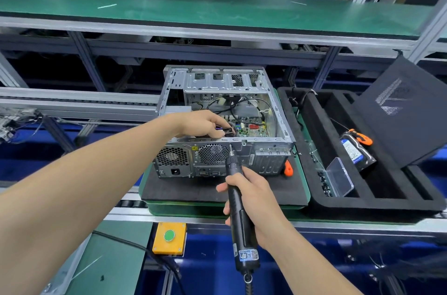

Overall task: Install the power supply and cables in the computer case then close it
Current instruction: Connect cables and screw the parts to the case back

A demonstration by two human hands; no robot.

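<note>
An open silver computer case [273, 149] lies on a black foam pad [193, 192], its rear panel facing me. The power supply [172, 160] sits in the rear left corner with its fan grille and socket showing. My left hand [202, 124] reaches over the rear wall into the case and grips a black connector with cables near the motherboard [251, 129]. My right hand [249, 194] grips a black electric screwdriver [238, 200], whose bit touches the upper edge of the rear panel beside the round fan grille.
A black foam tray [314, 198] stands to the right, holding a clear plastic box [339, 179], loose screws, a bagged hard drive [358, 152] and an orange tool. Another orange tool [287, 168] lies on the pad. A yellow box with a green button [169, 238] sits below.
</note>
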